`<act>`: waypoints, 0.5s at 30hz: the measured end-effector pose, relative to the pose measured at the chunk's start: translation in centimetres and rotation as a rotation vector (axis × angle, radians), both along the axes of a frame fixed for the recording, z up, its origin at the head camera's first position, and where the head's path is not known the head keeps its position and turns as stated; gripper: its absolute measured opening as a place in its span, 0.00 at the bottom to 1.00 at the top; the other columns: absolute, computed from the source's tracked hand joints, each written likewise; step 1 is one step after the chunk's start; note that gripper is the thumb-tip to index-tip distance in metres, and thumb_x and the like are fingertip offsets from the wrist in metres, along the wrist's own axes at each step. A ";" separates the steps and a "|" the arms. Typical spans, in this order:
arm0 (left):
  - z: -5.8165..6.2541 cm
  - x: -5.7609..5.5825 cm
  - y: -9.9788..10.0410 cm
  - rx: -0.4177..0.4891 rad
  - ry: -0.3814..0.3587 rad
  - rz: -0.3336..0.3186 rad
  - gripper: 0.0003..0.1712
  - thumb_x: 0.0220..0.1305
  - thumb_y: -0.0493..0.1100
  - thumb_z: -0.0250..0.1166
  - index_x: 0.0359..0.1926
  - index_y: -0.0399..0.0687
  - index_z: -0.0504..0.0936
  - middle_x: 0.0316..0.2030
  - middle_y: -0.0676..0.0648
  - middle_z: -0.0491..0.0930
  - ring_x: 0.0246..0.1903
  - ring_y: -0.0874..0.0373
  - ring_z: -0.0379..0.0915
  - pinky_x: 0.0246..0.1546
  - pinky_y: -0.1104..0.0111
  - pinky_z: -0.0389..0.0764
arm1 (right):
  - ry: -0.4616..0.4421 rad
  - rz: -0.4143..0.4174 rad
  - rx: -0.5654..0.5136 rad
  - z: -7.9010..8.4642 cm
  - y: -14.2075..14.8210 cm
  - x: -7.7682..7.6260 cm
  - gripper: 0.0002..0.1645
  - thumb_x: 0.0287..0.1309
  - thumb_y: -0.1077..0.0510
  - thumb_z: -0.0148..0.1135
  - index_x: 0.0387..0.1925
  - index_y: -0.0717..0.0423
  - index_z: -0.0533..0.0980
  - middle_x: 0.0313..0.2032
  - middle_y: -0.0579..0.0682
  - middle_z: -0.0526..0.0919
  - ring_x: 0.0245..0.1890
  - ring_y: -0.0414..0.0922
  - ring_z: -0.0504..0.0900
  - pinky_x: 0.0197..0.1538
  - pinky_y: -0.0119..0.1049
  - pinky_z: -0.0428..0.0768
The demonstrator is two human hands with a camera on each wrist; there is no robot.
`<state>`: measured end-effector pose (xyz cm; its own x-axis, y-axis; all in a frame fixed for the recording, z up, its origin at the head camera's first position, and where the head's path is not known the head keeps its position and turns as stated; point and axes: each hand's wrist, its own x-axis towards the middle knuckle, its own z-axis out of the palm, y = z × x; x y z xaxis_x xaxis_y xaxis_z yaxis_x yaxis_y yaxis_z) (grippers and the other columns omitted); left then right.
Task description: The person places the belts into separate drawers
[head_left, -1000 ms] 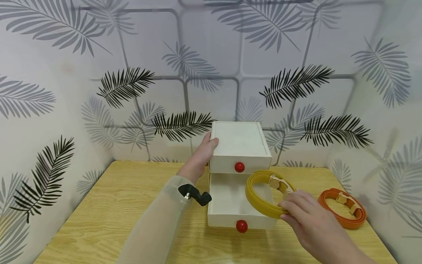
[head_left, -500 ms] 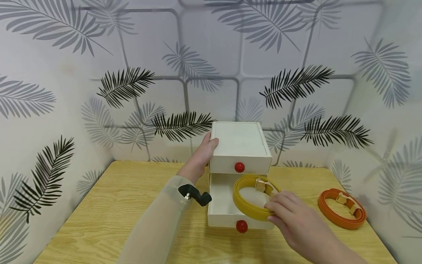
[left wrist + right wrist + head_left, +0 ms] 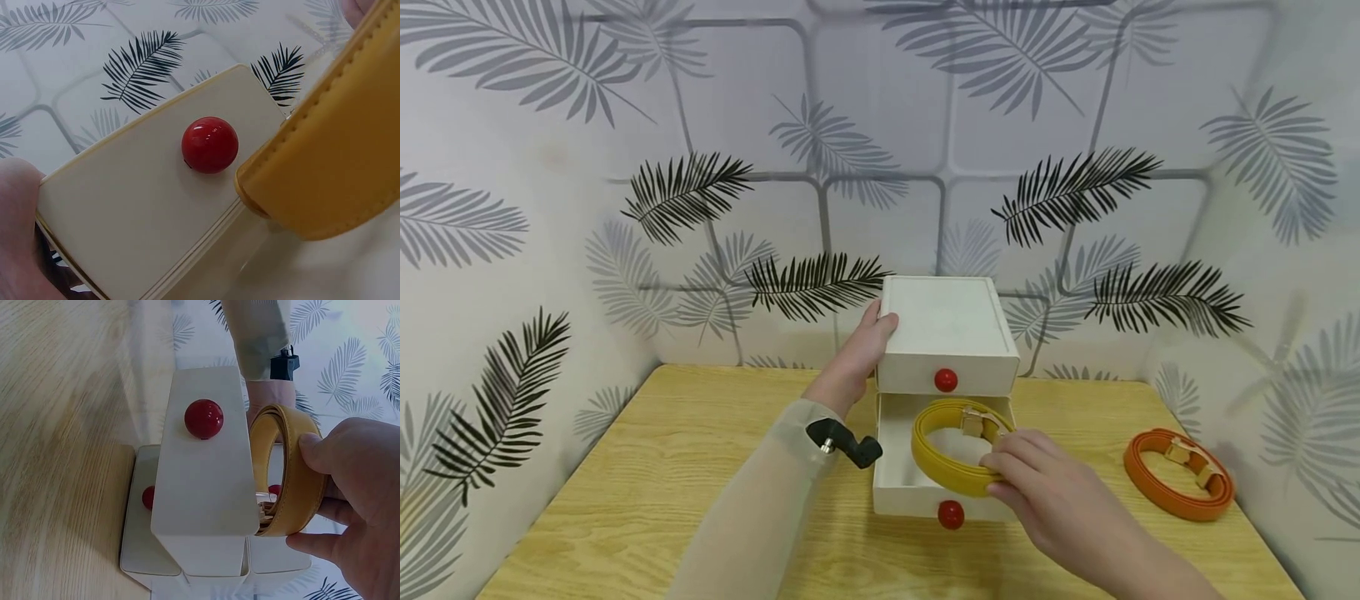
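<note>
A small white drawer cabinet [image 3: 940, 317] with red knobs stands on the table. My left hand [image 3: 857, 358] grips its left side, thumb over the top edge. One drawer [image 3: 901, 498] below the top one is pulled out, and its inside looks white. Over this drawer my right hand [image 3: 1052, 500] pinches a coiled yellow belt [image 3: 951, 477] by its right side, its gold buckle at the back of the ring. In the right wrist view the thumb lies on the belt [image 3: 304, 475]; whether the belt touches the drawer is unclear.
An orange coiled belt [image 3: 1180, 502] with a gold buckle lies on the wooden table [image 3: 647, 467] at the right. A wall with a leaf pattern [image 3: 880, 133] rises behind the cabinet. Another shut drawer front [image 3: 147, 531] shows in the right wrist view.
My right hand has carried the yellow belt leftward, from the drawer's right edge to over its middle. My left hand, the cabinet and the orange belt have stayed put.
</note>
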<state>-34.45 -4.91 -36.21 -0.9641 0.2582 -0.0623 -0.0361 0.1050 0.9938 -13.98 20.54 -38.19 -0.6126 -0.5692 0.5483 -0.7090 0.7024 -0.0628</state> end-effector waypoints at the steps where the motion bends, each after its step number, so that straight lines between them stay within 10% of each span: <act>1: 0.0 0.0 0.0 0.000 0.000 0.000 0.41 0.88 0.60 0.46 0.92 0.67 0.42 0.89 0.46 0.44 0.85 0.40 0.43 0.79 0.36 0.51 | -0.005 0.000 0.000 0.0 -0.1 -0.1 0.20 0.63 0.61 0.81 0.54 0.45 0.85 0.53 0.39 0.86 0.55 0.44 0.82 0.57 0.48 0.87; 15: 0.0 0.0 -0.1 0.006 0.005 -0.005 0.40 0.88 0.59 0.46 0.91 0.67 0.43 0.89 0.45 0.45 0.84 0.41 0.46 0.79 0.36 0.53 | -0.068 0.028 0.008 -0.1 -1.3 -2.1 0.12 0.69 0.61 0.76 0.52 0.49 0.86 0.50 0.41 0.86 0.53 0.43 0.82 0.55 0.46 0.87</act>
